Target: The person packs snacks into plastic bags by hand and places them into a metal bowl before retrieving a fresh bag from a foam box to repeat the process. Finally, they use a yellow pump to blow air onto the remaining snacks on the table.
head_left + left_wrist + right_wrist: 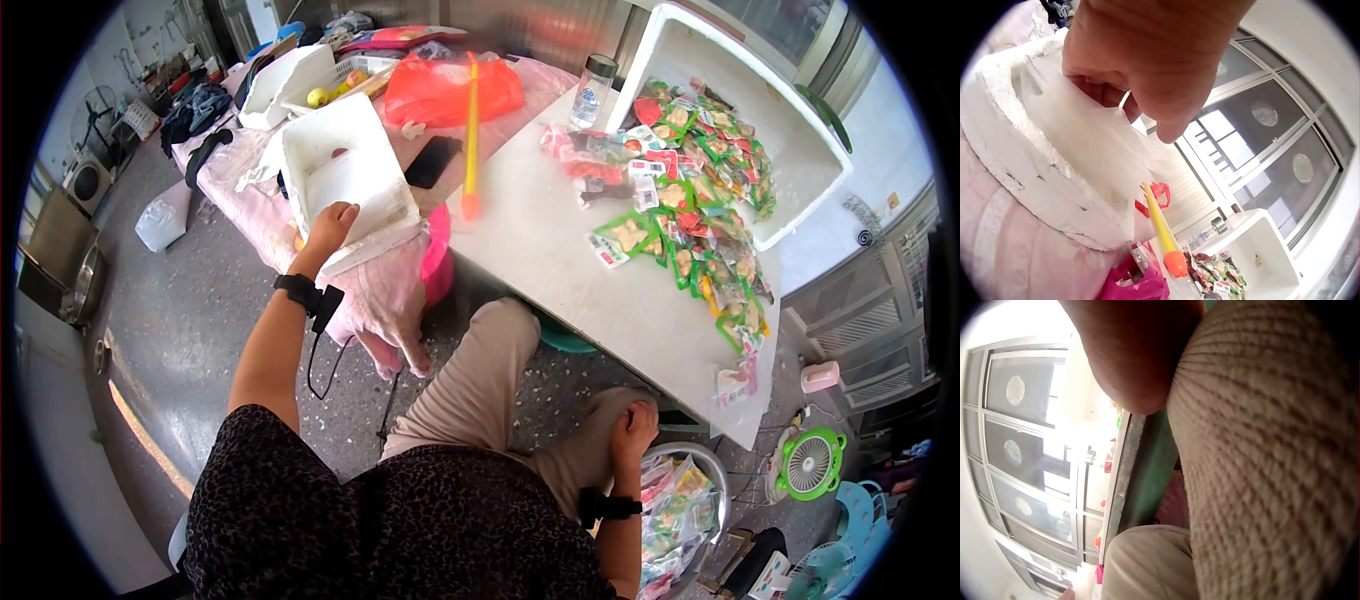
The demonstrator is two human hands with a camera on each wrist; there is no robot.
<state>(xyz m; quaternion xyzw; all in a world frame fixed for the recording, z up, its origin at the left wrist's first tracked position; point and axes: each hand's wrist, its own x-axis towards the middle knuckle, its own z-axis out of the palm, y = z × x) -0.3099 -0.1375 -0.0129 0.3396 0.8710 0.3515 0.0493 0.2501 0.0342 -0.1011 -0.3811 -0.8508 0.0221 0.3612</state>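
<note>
My left hand (330,228) is over the near end of a small white foam box (384,150) on the pink-covered surface. In the left wrist view, the curled fingers of that hand (1144,59) pinch thin, translucent plastic (1079,134), which spreads inside the box (1038,187). A small dark reddish spot shows within the box in the head view. My right hand (634,432) rests on the knee, its fingers loosely bent and holding nothing. Only part of this hand (1135,356) appears in the right wrist view, beside the trouser fabric (1260,456).
Green and red packets (690,235) lie on the white table (560,255), partly inside a large foam box (800,185). Nearby are a bottle (592,92), a yellow stick (472,130), a phone (433,162) and a red bag (455,92). More packets fill a metal basin (716,480) below.
</note>
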